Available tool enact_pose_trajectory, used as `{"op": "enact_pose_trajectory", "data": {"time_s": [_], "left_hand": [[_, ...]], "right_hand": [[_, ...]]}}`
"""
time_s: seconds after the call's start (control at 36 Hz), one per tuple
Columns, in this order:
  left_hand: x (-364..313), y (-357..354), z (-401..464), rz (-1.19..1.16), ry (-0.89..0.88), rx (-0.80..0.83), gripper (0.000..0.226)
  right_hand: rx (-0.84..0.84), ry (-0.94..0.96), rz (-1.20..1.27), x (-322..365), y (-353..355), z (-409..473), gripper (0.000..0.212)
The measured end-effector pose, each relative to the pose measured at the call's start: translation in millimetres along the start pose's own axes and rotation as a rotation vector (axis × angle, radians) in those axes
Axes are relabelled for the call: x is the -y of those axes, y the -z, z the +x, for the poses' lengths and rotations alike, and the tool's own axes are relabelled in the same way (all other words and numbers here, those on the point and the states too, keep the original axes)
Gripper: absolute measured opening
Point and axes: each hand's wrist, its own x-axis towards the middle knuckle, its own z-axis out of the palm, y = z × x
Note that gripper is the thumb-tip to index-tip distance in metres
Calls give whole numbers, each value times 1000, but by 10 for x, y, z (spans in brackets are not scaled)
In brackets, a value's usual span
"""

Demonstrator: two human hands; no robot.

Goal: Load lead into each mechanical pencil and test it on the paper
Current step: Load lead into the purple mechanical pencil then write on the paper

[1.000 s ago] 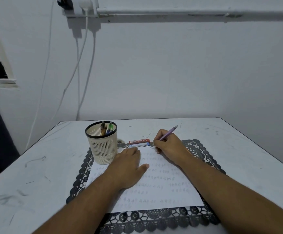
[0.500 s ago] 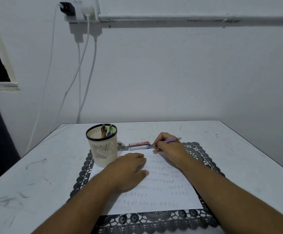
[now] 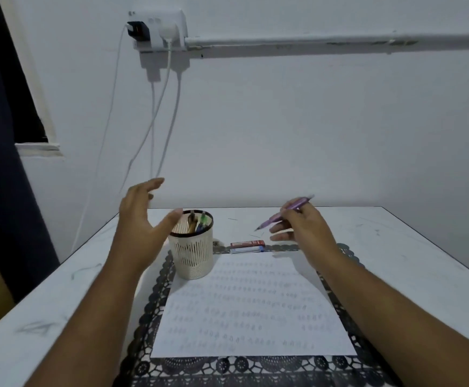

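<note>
Head view: our left hand (image 3: pixel 141 227) spread, raised beside cup (image 3: pixel 193 252); right hand (image 3: pixel 306 227) pinching purple pencil (image 3: pixel 286 212) above paper (image 3: pixel 250 311), frame center.

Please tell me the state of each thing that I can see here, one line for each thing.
left hand: open, raised beside the cup, holds nothing.
right hand: raised, pinches the purple pencil.
purple pencil: lifted off the paper, tip angled down-left.
pen cup: upright, holds several pens.
lead cases: lie flat at the paper's far edge.
paper: flat on the mat, rows of marks.
</note>
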Motion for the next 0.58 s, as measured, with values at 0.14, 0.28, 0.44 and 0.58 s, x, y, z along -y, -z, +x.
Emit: {"op": "enact_pose_trajectory", "data": {"time_s": [0.14,0.28,0.44,0.58], "left_hand": [[190,-77,-47,-169,202,348,106],[282,-181,-95,-216,238,385,106],[280,-183,-112,-219,240,372,105],[302,-177,-107,-220,231,375,106]], "right_hand": [[52,198,-60,301,-301,10,12],[90,424,-155,532,-697,-3,24],[147,626,-609,529,-1068,45,46],[165,621,-843,410,-1236,86,41]]}}
